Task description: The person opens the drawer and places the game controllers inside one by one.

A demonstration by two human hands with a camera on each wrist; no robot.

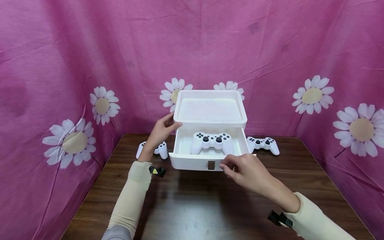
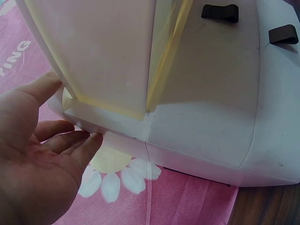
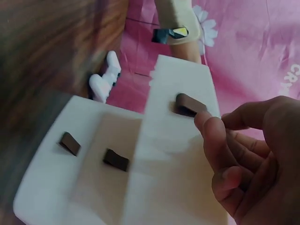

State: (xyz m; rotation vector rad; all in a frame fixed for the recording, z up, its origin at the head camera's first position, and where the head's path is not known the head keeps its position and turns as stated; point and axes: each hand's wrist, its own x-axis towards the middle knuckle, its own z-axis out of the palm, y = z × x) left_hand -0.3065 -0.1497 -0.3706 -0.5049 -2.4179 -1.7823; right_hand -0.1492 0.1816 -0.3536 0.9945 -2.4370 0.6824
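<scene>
A white drawer cabinet stands on the table with its top drawer pulled out toward me. Inside the drawer lies a white game controller with black sticks. My left hand rests against the cabinet's left side; in the left wrist view its fingers touch that side near the drawer opening. My right hand is at the drawer front with loosely bent fingers, just right of the brown pull tab. From the right wrist, the fingertips overlap the end of this tab.
Another white controller lies right of the cabinet, and one more on the left is partly hidden by the left wrist. Two lower brown tabs show below the open drawer. A pink flowered cloth hangs around the wooden table.
</scene>
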